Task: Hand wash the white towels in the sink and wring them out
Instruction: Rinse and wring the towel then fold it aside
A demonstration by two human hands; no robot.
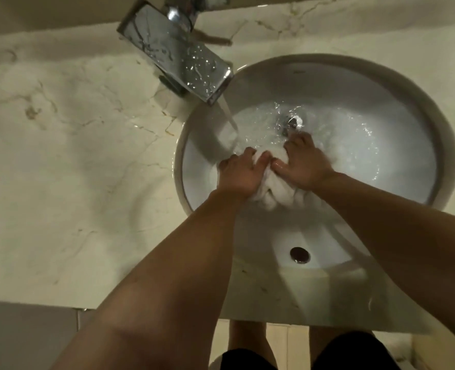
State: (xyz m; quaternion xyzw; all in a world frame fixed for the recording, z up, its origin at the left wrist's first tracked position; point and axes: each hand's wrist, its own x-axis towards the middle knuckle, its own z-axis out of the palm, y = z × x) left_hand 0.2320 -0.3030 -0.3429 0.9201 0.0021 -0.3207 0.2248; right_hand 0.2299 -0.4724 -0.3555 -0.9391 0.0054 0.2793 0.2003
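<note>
A bunched white towel (275,192) sits in the round white sink (397,108), which holds rippling water. My left hand (238,173) grips the towel's left side with curled fingers. My right hand (305,165) grips its right side, thumbs almost touching. A stream of water (229,116) pours from the chrome faucet (175,49) into the basin just left of my hands. Most of the towel is hidden under my hands and the water.
The drain (291,122) shows under the water beyond my right hand. An overflow hole (299,254) sits on the near sink wall. A marble counter (74,156) spreads to the left. My legs and the tiled floor (287,340) are below the counter edge.
</note>
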